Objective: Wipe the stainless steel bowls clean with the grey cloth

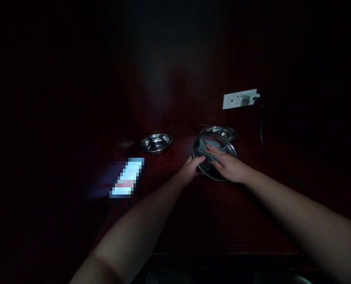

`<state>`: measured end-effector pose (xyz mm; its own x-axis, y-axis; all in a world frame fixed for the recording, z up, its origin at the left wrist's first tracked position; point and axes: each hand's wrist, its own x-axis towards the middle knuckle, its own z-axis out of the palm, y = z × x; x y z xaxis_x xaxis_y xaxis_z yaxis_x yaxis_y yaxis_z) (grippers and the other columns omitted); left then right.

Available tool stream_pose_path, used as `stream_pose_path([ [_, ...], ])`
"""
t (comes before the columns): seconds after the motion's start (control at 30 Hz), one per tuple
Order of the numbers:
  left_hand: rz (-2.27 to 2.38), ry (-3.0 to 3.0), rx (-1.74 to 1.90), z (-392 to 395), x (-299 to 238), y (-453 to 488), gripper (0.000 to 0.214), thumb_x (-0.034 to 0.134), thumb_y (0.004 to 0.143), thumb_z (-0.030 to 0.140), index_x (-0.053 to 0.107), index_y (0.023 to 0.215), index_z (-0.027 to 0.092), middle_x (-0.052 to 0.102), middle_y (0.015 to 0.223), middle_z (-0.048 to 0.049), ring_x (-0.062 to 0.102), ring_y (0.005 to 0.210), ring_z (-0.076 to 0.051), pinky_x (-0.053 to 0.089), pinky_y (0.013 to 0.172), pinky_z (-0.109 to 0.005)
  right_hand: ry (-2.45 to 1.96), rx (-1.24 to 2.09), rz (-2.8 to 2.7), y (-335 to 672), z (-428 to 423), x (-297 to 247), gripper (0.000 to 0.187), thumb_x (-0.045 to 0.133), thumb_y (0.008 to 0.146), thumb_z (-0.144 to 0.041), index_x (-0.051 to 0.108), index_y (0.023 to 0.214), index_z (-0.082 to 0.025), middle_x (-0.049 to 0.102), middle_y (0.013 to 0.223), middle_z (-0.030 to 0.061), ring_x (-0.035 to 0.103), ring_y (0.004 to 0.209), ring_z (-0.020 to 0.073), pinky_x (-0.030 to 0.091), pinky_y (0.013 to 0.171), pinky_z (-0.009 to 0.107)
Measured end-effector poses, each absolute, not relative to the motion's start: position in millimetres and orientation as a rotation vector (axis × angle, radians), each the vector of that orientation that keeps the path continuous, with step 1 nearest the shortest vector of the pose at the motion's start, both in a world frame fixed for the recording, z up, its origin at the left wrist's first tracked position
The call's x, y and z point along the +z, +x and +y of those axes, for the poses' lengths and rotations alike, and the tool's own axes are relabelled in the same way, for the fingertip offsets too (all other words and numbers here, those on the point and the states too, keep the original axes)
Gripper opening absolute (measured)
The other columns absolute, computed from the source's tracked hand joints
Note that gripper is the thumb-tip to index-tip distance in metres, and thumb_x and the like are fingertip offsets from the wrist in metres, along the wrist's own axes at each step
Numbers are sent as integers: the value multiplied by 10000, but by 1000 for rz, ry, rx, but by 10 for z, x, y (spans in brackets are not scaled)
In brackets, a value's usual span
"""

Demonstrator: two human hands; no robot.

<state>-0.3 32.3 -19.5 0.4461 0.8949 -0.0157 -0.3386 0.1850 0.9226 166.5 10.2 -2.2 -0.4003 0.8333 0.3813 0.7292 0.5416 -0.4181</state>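
Note:
A shiny metal bowl (234, 150) is tilted toward me above the dark red table. My left hand (191, 167) grips its left rim, thumb over the edge and the other fingers hidden behind. Inside the bowl lies a grey-green cloth (203, 148). My right hand (227, 163) presses this cloth against the inner surface, its fingers stretched over the fabric. Just behind the held bowl sits a stack of metal dishes (223, 131), partly covered by it. Another metal bowl (157, 144) stands upright to the left, apart from both hands.
A lit, pixelated screen (127, 177) lies on the table (211, 221) at the left, with a cable below it. A white socket panel (237, 99) with a plug is on the back wall, and a dark cord (262, 128) hangs at its right. The surroundings are very dark.

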Motion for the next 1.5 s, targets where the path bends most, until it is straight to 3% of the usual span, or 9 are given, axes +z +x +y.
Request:
stream_pose_path([
  [0.2, 663, 1043, 956, 330, -199, -13, 517, 635, 731, 348, 522, 1218, 214, 635, 1144, -99, 627, 970, -246, 516, 805, -408, -1117, 314, -2309, 1667, 76, -6, 498, 406, 881, -216, 432, 1378, -210, 302, 1506, 46, 242, 1389, 233, 219, 1145, 485],
  [0.47, 663, 1043, 964, 341, -221, -3, 493, 643, 735, 346, 535, 1198, 214, 672, 1055, -92, 648, 895, -240, 516, 788, -418, -1237, 280, -2196, 1672, 109, -35, 501, 416, 877, -200, 437, 1377, -174, 297, 1504, 93, 229, 1385, 274, 215, 1134, 519],
  [0.67, 623, 1021, 958, 343, -218, -8, 439, 635, 746, 335, 569, 1159, 202, 657, 1099, -100, 631, 957, -253, 507, 835, -426, -1037, 367, -2328, 1663, 56, 18, 484, 416, 878, -199, 462, 1359, -216, 361, 1476, 66, 291, 1373, 249, 233, 1127, 526],
  [0.83, 671, 1043, 962, 351, -214, 6, 438, 623, 752, 419, 586, 1108, 165, 646, 1094, -125, 623, 957, -257, 521, 805, -414, -940, 395, -2385, 1625, 9, 97, 423, 397, 901, -214, 529, 1303, -209, 490, 1393, 56, 344, 1354, 233, 236, 1132, 518],
  [1.1, 685, 1015, 978, 395, -237, 24, 526, 623, 733, 516, 564, 1108, 152, 618, 1135, -152, 621, 972, -270, 531, 796, -433, -957, 467, -2388, 1604, -7, 135, 416, 431, 896, -246, 525, 1298, -188, 490, 1395, 66, 395, 1324, 231, 268, 1127, 470],
  [1.2, 697, 989, 1003, 396, -235, 22, 541, 634, 724, 519, 553, 1119, 158, 604, 1163, -152, 612, 1001, -278, 531, 803, -445, -970, 501, -2383, 1614, -17, 170, 360, 422, 899, -265, 585, 1214, -199, 593, 1281, 61, 511, 1219, 226, 354, 1076, 435],
  [1.3, 700, 962, 1013, 383, -219, 20, 553, 643, 726, 498, 536, 1144, 153, 607, 1152, -161, 609, 1014, -284, 532, 807, -457, -1074, 541, -2383, 1634, -27, 220, 304, 413, 904, -309, 661, 1024, -182, 708, 980, 61, 649, 905, 219, 501, 867, 396],
  [1.4, 696, 953, 1017, 362, -195, 24, 559, 635, 742, 474, 511, 1180, 150, 595, 1176, -176, 610, 1015, -292, 533, 803, -469, -1218, 524, -2355, 1644, -33, 250, 316, 425, 896, -354, 671, 842, -162, 699, 777, 59, 629, 677, 194, 515, 689, 356],
  [1.5, 677, 948, 1036, 344, -173, 31, 541, 620, 761, 453, 493, 1199, 161, 574, 1220, -176, 610, 1015, -287, 535, 808, -465, -1293, 467, -2327, 1630, -34, 232, 324, 420, 895, -357, 669, 822, -164, 702, 780, 69, 634, 680, 203, 515, 684, 361],
])
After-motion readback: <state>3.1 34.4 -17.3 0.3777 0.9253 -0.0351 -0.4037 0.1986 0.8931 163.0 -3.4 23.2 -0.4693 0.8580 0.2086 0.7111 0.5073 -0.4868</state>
